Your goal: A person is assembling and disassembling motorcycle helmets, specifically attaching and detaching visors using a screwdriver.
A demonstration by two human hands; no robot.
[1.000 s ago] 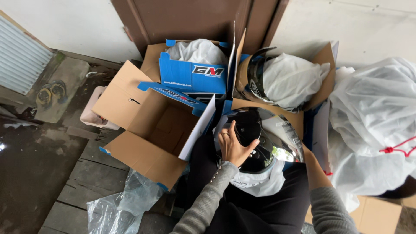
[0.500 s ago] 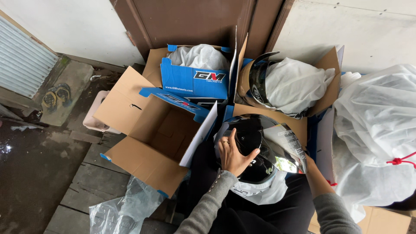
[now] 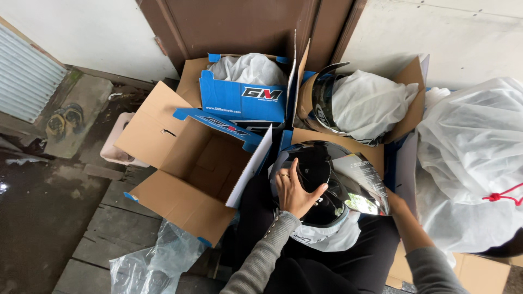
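black helmet [image 3: 321, 188] on the lap, beside the open carton [image 3: 190, 174] | left hand [image 3: 294, 193] fingers spread flat on shell – right hand [image 3: 393, 202] mostly hidden, grip unclear | likely rigid, glossy-slick, fairly heavy; visor [image 3: 359, 185] scratch-prone – hold shell rim

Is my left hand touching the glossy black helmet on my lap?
Touching. The head view shows the left hand lying flat on the glossy black helmet, fingers spread over its dome with no gap.

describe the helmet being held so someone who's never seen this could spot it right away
Start at the brown door and come down past the two filled boxes to the person's lap. The helmet there is glossy black, bare of wrapping, under the left hand, with a mirrored visor; its neighbours sit in white bags.
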